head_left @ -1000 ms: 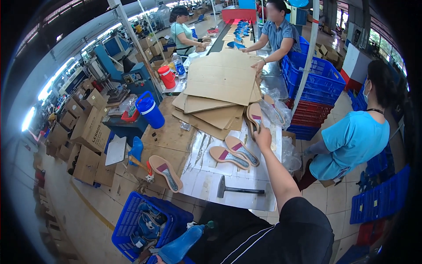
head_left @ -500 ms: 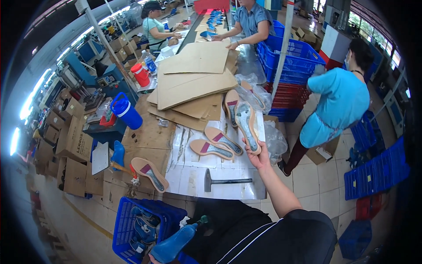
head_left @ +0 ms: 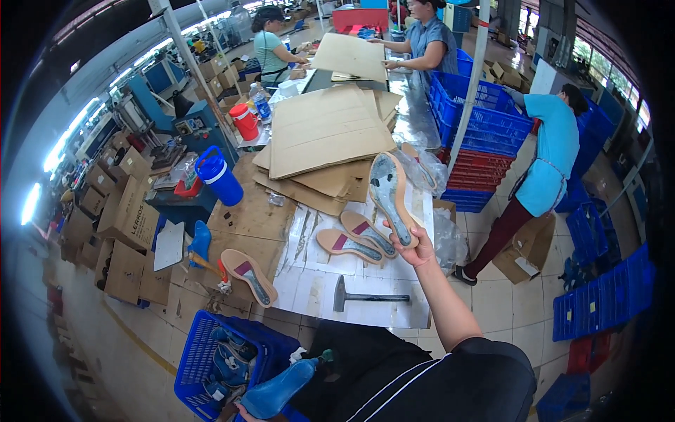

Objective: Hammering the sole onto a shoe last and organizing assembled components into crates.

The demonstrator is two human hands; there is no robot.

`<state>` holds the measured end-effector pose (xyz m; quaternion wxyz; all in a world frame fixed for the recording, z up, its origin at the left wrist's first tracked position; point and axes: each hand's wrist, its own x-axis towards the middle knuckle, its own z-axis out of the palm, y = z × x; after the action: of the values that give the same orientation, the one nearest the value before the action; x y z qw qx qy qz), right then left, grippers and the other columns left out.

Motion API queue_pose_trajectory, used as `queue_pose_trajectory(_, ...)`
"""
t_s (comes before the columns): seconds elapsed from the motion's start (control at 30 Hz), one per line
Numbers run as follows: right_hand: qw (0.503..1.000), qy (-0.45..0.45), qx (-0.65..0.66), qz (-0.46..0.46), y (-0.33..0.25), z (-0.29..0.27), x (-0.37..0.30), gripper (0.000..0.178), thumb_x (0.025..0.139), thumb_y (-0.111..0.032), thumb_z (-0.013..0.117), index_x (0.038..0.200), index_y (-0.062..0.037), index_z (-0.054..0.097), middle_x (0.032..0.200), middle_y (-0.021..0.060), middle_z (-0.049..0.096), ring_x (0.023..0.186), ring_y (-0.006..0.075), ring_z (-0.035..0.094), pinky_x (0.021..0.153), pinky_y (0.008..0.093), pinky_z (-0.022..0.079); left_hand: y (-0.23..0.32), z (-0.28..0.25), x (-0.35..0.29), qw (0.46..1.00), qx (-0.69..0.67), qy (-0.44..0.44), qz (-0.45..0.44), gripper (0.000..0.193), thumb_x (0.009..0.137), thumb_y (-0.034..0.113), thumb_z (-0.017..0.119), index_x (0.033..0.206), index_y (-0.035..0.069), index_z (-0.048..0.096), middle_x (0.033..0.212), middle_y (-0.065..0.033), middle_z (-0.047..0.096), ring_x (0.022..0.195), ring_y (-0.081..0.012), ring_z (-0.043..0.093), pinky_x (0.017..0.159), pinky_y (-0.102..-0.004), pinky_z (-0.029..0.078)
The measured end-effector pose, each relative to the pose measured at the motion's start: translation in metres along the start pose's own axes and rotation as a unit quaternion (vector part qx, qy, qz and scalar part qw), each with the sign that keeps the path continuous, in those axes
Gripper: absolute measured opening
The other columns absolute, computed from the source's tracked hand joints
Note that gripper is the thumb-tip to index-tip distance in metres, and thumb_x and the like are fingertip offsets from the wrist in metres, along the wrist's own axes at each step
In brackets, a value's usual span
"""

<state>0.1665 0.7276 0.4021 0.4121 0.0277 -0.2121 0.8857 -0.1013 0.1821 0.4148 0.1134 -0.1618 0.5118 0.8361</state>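
My right hand [head_left: 415, 246] grips a beige shoe sole [head_left: 385, 184] by its heel end, holding it above the table with the grey patchy face showing. At the lower edge, my left hand [head_left: 244, 413] is mostly hidden, with fingers against a blue shoe last [head_left: 278, 390] that it holds. Two more soles, a beige one [head_left: 348, 245] and its neighbour [head_left: 368, 233], lie side by side on the white-covered table end. Closer to me rests a hammer [head_left: 369, 297]. Another sole [head_left: 249, 276] lies at the table's left corner.
Cardboard sheets [head_left: 327, 133] are stacked on the table. A blue crate [head_left: 193, 359] with blue lasts stands at my left, near a blue jug [head_left: 219, 177]. Tall crates [head_left: 481, 105] and a person in turquoise [head_left: 552, 151] are right. Two co-workers stand beyond the cardboard.
The sole in my right hand has turned its broad end slightly left. A far co-worker now holds up a cardboard sheet. The person in turquoise has bent toward the crates.
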Motion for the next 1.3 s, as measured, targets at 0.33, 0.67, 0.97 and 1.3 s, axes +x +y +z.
queue_pose_trajectory(0.33, 0.519, 0.283, -0.751, -0.293, 0.015, -0.028, 0.095, 0.051, 0.08, -0.016, 0.078, 0.129, -0.0022, 0.076, 0.11, 0.0204, 0.075, 0.099, 0.0351, 0.073, 0.095, 0.0457, 0.058, 0.024, 0.043, -0.041, 0.998, 0.02, 0.048, -0.031, 0.053, 0.108, 0.049, 0.06, 0.135, 0.005, 0.071, 0.139, -0.0152, 0.07, 0.127, -0.0346, 0.066, 0.114, -0.0466, 0.049)
queue_pose_trajectory(0.67, 0.317, 0.278, -0.886, -0.192, 0.041, -0.117, 0.115, 0.073, 0.089, -0.009, 0.071, 0.159, -0.0111, 0.051, 0.131, 0.0278, 0.057, 0.12, 0.05, 0.06, 0.101, 0.0571, 0.053, 0.027, 0.046, -0.049, 0.997, -0.017, 0.044, -0.057, 0.062, 0.11, 0.055, 0.056, 0.145, 0.005, 0.065, 0.146, -0.0112, 0.068, 0.136, -0.0323, 0.061, 0.122, -0.044, 0.041)
queue_pose_trajectory(0.97, 0.35, 0.317, -0.877, -0.092, 0.027, -0.088, 0.123, 0.069, 0.087, -0.009, 0.076, 0.153, -0.0058, 0.055, 0.124, 0.029, 0.059, 0.109, 0.0473, 0.067, 0.093, 0.052, 0.058, 0.02, 0.0, -0.021, 0.998, 0.027, 0.02, -0.061, 0.062, 0.111, 0.05, 0.054, 0.152, 0.004, 0.059, 0.153, -0.0114, 0.062, 0.142, -0.0319, 0.055, 0.125, -0.0436, 0.035)
queue_pose_trajectory(1.3, 0.382, 0.224, -0.882, -0.163, 0.025, -0.083, 0.069, 0.057, 0.099, -0.026, 0.073, 0.15, -0.0058, 0.058, 0.145, 0.0342, 0.053, 0.13, 0.0511, 0.058, 0.114, 0.0549, 0.047, 0.008, -0.003, 0.004, 0.996, 0.037, -0.001, -0.087, 0.061, 0.104, 0.06, 0.061, 0.131, 0.005, 0.064, 0.13, -0.0128, 0.066, 0.124, -0.0294, 0.062, 0.109, -0.0438, 0.049)
